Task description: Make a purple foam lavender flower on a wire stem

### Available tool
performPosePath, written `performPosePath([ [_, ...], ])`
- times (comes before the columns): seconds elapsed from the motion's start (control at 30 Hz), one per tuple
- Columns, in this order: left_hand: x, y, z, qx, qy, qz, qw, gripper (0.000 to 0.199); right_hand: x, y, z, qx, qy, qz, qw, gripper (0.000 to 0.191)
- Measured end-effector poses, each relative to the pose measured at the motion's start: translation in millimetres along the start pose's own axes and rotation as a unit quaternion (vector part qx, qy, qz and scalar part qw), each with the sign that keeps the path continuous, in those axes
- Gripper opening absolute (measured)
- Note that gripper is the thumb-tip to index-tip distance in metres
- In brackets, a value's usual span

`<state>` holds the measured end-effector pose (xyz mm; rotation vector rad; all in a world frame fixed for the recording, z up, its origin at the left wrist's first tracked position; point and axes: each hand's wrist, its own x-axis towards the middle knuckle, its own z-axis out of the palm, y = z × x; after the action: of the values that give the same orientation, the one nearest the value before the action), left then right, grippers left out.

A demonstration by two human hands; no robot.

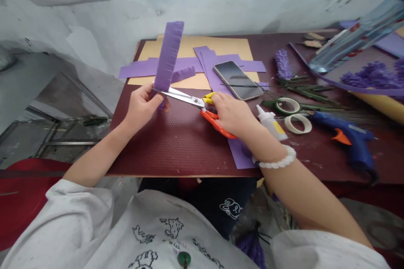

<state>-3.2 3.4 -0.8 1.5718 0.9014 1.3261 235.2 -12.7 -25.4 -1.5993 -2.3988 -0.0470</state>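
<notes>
Between the thumb and fingers of my left hand (143,104) stands a purple paper strip (169,52), upright, with a row of short cuts along its right edge. My right hand (233,113) grips scissors (186,97) with one yellow and one red-orange handle. Their blades point left and meet the lower part of the strip, close to my left fingertips; the tips are partly hidden there. Behind the strip, a shorter fringed purple piece (183,74) extends to the right. Beneath my right forearm lies another purple strip (241,154).
Purple strips (139,68) lie across a tan sheet (221,42) at the back, with a phone (236,80) over some. Rightward are a glue bottle (272,124), tape rolls (298,124), a blue glue gun (356,134), purple flower stems (284,65) and a clear plastic bottle (356,38).
</notes>
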Motion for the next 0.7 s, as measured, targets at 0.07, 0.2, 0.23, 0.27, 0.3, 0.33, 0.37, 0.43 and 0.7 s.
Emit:
performPosePath([
  [0.07,-0.8,-0.1,0.5,0.011,-0.001,-0.008,1.0,0.006,-0.1,-0.7,-1.7,0.001,-0.007,0.002,1.0,0.046],
  [0.2,-2.5,2.2,1.7,0.023,0.001,-0.018,1.0,0.006,-0.7,-0.6,-4.6,-0.001,-0.016,0.009,1.0,0.043],
  [0.23,-2.8,3.2,2.0,0.021,0.001,-0.019,1.0,0.006,-0.9,-0.5,-5.0,-0.002,-0.017,0.011,1.0,0.043],
  [0.27,-3.0,4.1,2.3,0.019,0.0,-0.021,1.0,0.005,-1.1,-0.5,-5.3,-0.003,-0.017,0.012,1.0,0.043],
  [0.3,-3.1,5.0,2.5,0.016,0.0,-0.022,1.0,0.004,-1.4,-0.7,-5.5,-0.004,-0.016,0.012,1.0,0.043],
  [0.33,-3.2,5.7,2.7,0.012,-0.001,-0.025,1.0,0.004,-1.6,-1.0,-5.8,-0.004,-0.016,0.012,1.0,0.044],
  [0.37,-3.3,6.3,2.8,0.009,-0.001,-0.028,1.0,0.004,-1.7,-1.4,-6.1,-0.005,-0.015,0.012,1.0,0.044],
  [0.43,-3.4,6.6,2.6,0.006,-0.001,-0.035,0.999,0.005,-1.7,-2.7,-7.0,-0.009,-0.016,0.017,1.0,0.045],
  [0.7,-1.4,-0.1,-1.0,-0.001,0.004,-0.034,0.999,0.006,-0.7,-4.9,-8.7,-0.025,-0.032,0.029,0.999,0.046],
])
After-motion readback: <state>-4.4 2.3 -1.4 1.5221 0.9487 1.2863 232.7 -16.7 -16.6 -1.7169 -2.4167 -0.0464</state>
